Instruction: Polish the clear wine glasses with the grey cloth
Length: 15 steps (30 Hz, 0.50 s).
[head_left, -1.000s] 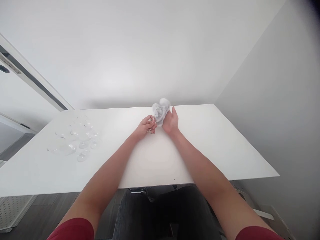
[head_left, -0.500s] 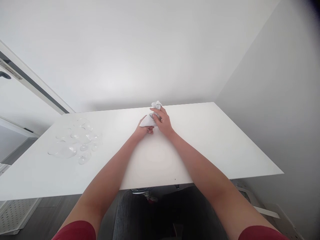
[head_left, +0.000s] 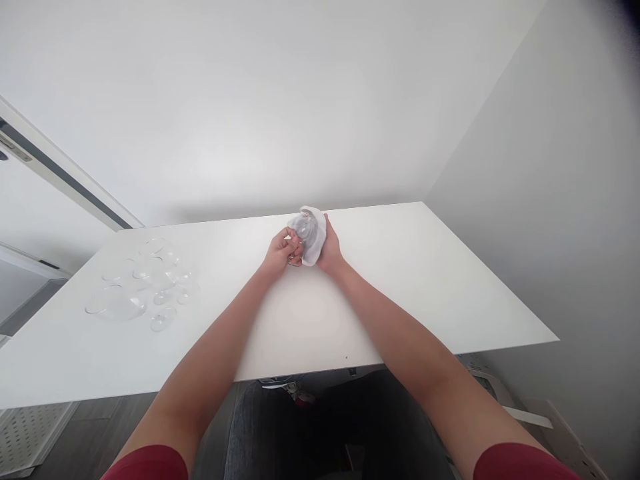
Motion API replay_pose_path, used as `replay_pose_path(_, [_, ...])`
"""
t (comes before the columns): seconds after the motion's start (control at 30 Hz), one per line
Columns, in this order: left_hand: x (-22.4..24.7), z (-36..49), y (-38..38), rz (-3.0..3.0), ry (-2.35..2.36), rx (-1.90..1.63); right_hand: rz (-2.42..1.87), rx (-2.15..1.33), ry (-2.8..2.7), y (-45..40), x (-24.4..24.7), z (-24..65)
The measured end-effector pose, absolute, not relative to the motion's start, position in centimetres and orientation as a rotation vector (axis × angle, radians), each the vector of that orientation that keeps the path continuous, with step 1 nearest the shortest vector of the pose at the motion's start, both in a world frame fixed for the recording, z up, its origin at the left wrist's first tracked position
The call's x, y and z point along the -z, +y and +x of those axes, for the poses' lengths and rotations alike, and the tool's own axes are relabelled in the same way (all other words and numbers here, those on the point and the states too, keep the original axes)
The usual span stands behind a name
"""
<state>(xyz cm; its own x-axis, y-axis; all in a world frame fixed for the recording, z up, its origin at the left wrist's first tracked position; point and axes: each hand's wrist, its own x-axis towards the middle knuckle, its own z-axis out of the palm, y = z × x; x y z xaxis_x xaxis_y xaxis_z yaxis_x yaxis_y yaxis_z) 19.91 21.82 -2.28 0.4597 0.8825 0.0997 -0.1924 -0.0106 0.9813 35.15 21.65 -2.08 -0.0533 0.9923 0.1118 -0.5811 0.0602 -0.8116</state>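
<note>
My left hand (head_left: 286, 253) has its fingers closed on the lower part of a clear wine glass (head_left: 303, 228), near the middle of the table's far side. A white cloth (head_left: 316, 245) wraps the glass on its right side and behind it. My right hand (head_left: 331, 248) cups the cloth from the right, pressing it against the glass; most of its fingers are hidden behind the cloth. To the left stands a group of several clear stemmed glasses (head_left: 120, 303), apart from both hands.
The white table (head_left: 400, 287) reaches almost to the wall (head_left: 300, 120) behind it. A door (head_left: 30, 200) is at the left. A white perforated basket (head_left: 35, 433) sits on the floor at lower left, and a white chair-like frame (head_left: 525, 417) at lower right.
My right hand has moved from on top of the cloth to its right side. The cloth has opened out, and the glass inside now shows. The view has shifted slightly.
</note>
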Motion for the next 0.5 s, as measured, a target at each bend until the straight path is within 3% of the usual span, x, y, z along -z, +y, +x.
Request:
replay_pose_path(0.13, [2.5,20.1,21.9,1.286,0.704,-0.987,-0.645,-1.386,-0.836,21.4,2.5,34.2])
replay_pose_path(0.37, [1.8,19.7,21.2,1.246,0.63,-0.627,-0.651,-1.396,-0.679,22.1,2.3,36.1])
replay_pose_path(0.5, [1.6,19.4,21.3,1.238,0.618,-0.637,-0.819,-1.0,-1.027,21.9,2.1,36.8])
